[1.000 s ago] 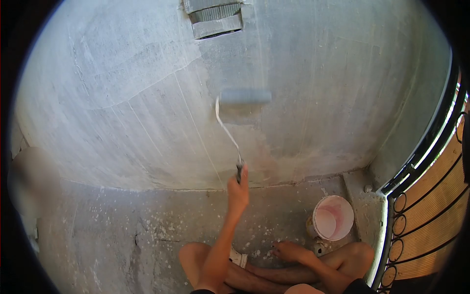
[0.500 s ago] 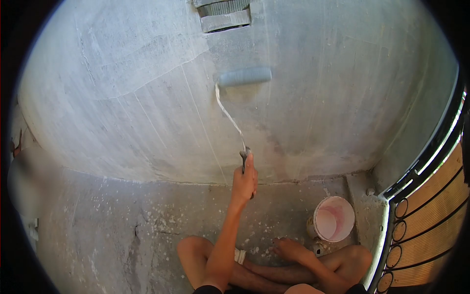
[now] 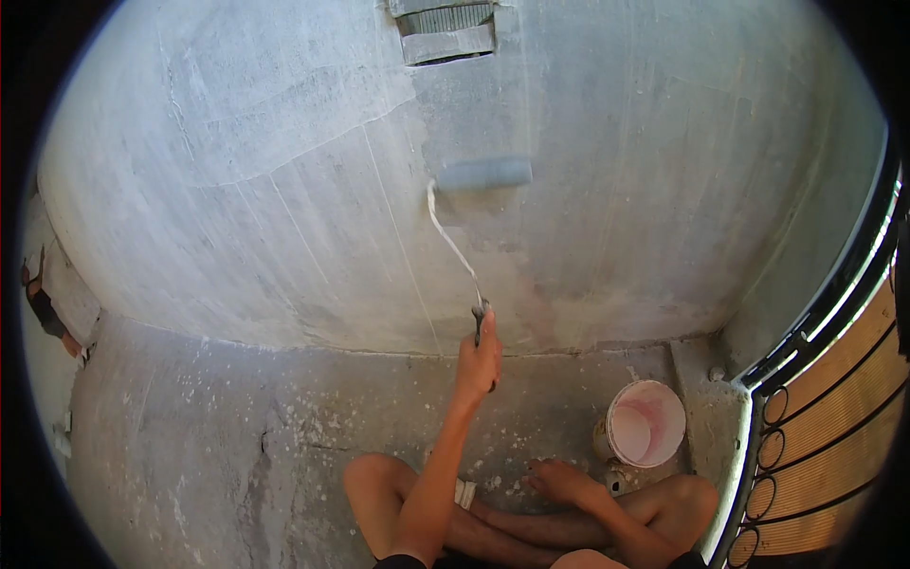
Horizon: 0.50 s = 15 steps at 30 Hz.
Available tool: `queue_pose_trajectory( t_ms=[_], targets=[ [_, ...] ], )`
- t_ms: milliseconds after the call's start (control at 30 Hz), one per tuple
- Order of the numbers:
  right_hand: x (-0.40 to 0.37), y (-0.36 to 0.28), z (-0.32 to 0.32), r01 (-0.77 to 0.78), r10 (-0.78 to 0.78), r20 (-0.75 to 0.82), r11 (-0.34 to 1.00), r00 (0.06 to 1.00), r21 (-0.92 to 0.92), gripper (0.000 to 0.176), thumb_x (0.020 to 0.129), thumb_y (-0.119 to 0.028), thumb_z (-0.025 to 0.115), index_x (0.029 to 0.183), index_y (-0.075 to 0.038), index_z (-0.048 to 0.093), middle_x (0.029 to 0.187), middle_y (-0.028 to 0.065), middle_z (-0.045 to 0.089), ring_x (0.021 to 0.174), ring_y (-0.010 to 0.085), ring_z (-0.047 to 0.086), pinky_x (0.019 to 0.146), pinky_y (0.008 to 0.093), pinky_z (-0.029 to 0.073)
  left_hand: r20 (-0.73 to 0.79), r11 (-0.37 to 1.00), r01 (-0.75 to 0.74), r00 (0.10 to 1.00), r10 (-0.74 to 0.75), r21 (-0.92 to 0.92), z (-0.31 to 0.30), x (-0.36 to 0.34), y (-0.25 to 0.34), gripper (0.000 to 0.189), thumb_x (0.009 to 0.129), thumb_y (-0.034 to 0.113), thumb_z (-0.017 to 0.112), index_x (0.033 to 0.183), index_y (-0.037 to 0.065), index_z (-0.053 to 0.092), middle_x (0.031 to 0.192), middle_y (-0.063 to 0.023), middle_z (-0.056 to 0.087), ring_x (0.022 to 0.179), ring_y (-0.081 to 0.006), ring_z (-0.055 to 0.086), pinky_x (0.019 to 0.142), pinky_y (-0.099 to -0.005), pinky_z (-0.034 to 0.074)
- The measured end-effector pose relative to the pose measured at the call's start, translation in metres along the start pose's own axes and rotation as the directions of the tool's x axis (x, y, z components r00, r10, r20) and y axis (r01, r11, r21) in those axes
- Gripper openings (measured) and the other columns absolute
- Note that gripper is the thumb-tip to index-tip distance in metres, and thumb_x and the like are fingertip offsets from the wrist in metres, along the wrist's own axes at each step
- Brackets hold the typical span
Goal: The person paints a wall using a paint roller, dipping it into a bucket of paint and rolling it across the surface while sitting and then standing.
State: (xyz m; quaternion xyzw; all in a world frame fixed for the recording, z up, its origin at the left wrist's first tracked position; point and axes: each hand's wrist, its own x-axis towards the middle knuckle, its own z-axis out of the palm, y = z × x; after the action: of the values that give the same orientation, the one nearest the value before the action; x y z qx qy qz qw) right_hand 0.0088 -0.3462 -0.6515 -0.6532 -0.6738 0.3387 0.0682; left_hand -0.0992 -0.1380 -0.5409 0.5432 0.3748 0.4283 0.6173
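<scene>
My left hand (image 3: 481,365) is closed round the dark handle of a paint roller, just in front of the wall's foot. From the handle a whitish bent rod rises to the pale blue-grey roller (image 3: 485,174), which lies level against the grey wall (image 3: 588,228) and is slightly blurred. Over my crossed legs, my right hand (image 3: 561,481) hangs low near the floor, fingers loosely bent and apart, holding nothing visible. To its upper right stands a white bucket (image 3: 679,427) with pinkish-white contents.
Paint spots mark the concrete floor (image 3: 218,427). A vent opening (image 3: 447,43) is set high in the wall. Along the right runs a dark metal grille (image 3: 773,446) with orange-brown panels behind it. At the far left, another person's arm (image 3: 45,308) shows.
The roller and my left hand have moved slightly down and to the right in view. The vent has shifted a little right. Another person's arm now shows more fully at the far left.
</scene>
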Motion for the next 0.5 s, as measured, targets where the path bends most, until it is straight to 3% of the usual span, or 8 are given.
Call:
queue_pose_trajectory(
  t_ms=[167,267,333,400,500],
  targets=[
    [-0.001,-0.004,-0.004,-0.014,0.014,-0.023,1.0,1.0,-0.012,0.039,0.094,-0.034,0.048,0.11,0.0,0.056,0.104,0.0265,0.062,0.099,0.043,0.06,0.085,0.0515,0.048,-0.015,0.997,-0.049,0.999,0.048,-0.059,0.005,0.016,0.026,0.064,0.093,0.061,0.043,0.05,0.015,0.034,0.041,0.0032,0.032,0.033,-0.0082,0.034,0.036,-0.0257,0.03],
    [0.001,-0.003,0.0,-0.02,0.02,0.0,1.0,1.0,-0.008,0.039,0.094,-0.035,0.048,0.111,0.0,0.056,0.104,0.0258,0.063,0.1,0.0424,0.06,0.085,0.0511,0.048,-0.031,0.999,-0.029,0.999,0.028,-0.046,-0.003,0.012,-0.004,0.063,0.093,0.061,0.043,0.051,0.015,0.034,0.042,0.0031,0.033,0.034,-0.0088,0.034,0.036,-0.0265,0.03],
    [0.003,0.0,0.004,-0.017,0.017,0.001,1.0,1.0,-0.01,0.04,0.094,-0.035,0.048,0.111,0.0,0.056,0.105,0.0255,0.063,0.1,0.0421,0.06,0.086,0.051,0.048,-0.042,0.995,0.008,0.999,-0.003,0.098,-0.011,-0.004,-0.033,0.064,0.094,0.06,0.043,0.051,0.013,0.035,0.044,0.0031,0.034,0.037,-0.0089,0.035,0.038,-0.0275,0.028],
    [0.006,0.006,0.009,-0.034,0.033,0.021,0.999,0.999,0.011,0.041,0.094,-0.036,0.048,0.112,0.0,0.056,0.106,0.0257,0.062,0.102,0.042,0.06,0.089,0.051,0.047,-0.129,0.981,0.082,0.99,-0.06,0.177,-0.016,-0.02,-0.065,0.063,0.094,0.059,0.044,0.052,0.011,0.037,0.045,0.0028,0.034,0.039,-0.0096,0.036,0.04,-0.0295,0.027],
    [0.002,0.001,0.007,-0.037,0.037,0.0,0.999,0.999,0.013,0.042,0.094,-0.036,0.048,0.114,-0.001,0.056,0.108,0.0262,0.062,0.103,0.0419,0.059,0.091,0.0509,0.046,-0.133,0.958,0.194,0.977,-0.169,0.211,-0.024,-0.039,-0.091,0.061,0.094,0.056,0.046,0.055,0.01,0.039,0.048,0.0036,0.033,0.045,-0.0087,0.035,0.043,-0.0309,0.026]
  ],
)
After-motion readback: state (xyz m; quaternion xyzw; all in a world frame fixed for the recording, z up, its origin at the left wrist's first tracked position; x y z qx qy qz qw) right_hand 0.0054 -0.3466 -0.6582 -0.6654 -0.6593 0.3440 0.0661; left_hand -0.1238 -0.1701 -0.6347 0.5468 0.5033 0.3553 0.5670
